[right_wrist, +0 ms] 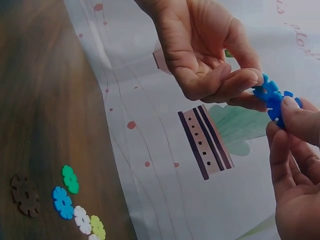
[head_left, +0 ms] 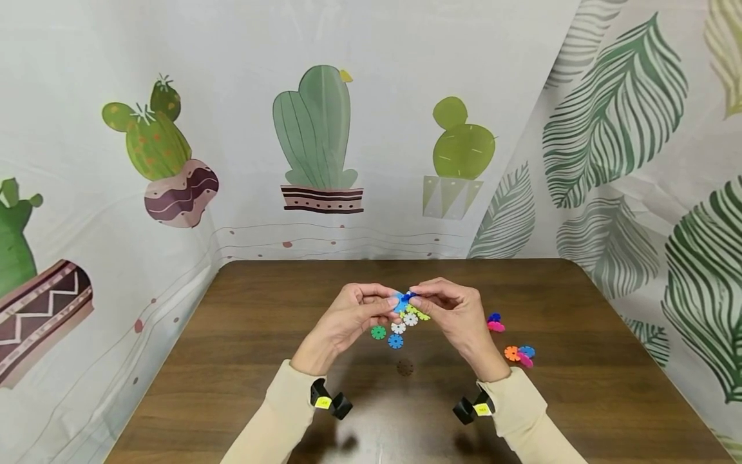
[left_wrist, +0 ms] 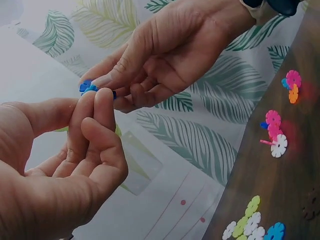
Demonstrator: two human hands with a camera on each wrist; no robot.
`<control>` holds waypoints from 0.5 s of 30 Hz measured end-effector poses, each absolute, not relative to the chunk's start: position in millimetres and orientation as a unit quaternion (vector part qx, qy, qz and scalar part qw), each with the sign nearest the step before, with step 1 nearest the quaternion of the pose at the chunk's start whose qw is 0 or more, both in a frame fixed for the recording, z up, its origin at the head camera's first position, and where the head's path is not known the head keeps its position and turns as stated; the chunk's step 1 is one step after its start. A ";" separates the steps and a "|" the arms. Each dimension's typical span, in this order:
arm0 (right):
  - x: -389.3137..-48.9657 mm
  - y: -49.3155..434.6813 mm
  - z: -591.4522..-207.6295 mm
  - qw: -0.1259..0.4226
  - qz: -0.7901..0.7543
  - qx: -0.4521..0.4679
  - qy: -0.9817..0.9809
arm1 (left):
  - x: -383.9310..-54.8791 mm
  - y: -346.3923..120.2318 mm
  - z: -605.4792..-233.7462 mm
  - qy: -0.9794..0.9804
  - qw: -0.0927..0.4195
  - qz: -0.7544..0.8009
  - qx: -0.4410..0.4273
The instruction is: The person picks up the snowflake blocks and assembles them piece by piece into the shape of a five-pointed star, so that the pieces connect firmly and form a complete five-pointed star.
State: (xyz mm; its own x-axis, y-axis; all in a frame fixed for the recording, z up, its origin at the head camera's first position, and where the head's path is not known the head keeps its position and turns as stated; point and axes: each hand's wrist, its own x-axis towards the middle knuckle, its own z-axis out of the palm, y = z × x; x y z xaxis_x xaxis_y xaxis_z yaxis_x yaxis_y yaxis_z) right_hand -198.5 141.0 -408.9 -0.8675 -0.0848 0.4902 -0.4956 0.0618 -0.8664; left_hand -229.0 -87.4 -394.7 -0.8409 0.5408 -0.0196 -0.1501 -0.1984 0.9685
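In front of the chest, my left hand (head_left: pixel 361 314) and right hand (head_left: pixel 455 316) meet over the table. Between left thumb and fingers I pinch a light blue notched disc (right_wrist: pixel 265 88). The right thumb and fingers grip a dark blue notched disc (right_wrist: pixel 276 112). In the right wrist view the two discs meet edge to edge at an angle, partly covered by the right thumb. Most of both discs is hidden behind fingertips in the left wrist view. Below the hands lie white (head_left: pixel 398 327), green (head_left: pixel 379 332), blue (head_left: pixel 395 341) and yellow-green discs (right_wrist: pixel 97 227).
A brown disc (head_left: pixel 405 367) lies nearer me on the dark wooden table (head_left: pixel 243 361). To the right sit a pink and blue cluster (head_left: pixel 495 323) and an orange, blue and pink cluster (head_left: pixel 520 354). A printed cloth (head_left: pixel 394 129) hangs behind the table.
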 end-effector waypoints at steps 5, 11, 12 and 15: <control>-198.3 143.1 -416.9 0.148 0.643 0.155 -0.735 | -231.2 -90.2 -393.6 0.590 0.222 0.762 0.148; -201.0 147.4 -430.0 0.123 0.626 0.138 -0.757 | -235.1 -94.9 -393.8 0.595 0.210 0.763 0.142; -201.0 147.6 -430.8 0.123 0.624 0.140 -0.759 | -235.1 -95.3 -393.5 0.596 0.210 0.762 0.142; -200.3 147.6 -429.9 0.129 0.621 0.147 -0.759 | -234.7 -94.9 -393.0 0.602 0.209 0.757 0.144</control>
State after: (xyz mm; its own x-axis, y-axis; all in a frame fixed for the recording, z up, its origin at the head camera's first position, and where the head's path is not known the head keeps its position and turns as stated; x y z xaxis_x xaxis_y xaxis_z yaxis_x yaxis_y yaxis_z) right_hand -200.3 147.6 -429.9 -0.9234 -0.0629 0.3786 -0.3836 0.1846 -0.9049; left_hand -234.7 -94.9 -393.0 -0.8710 0.4902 -0.0337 -0.1432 -0.1875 0.9718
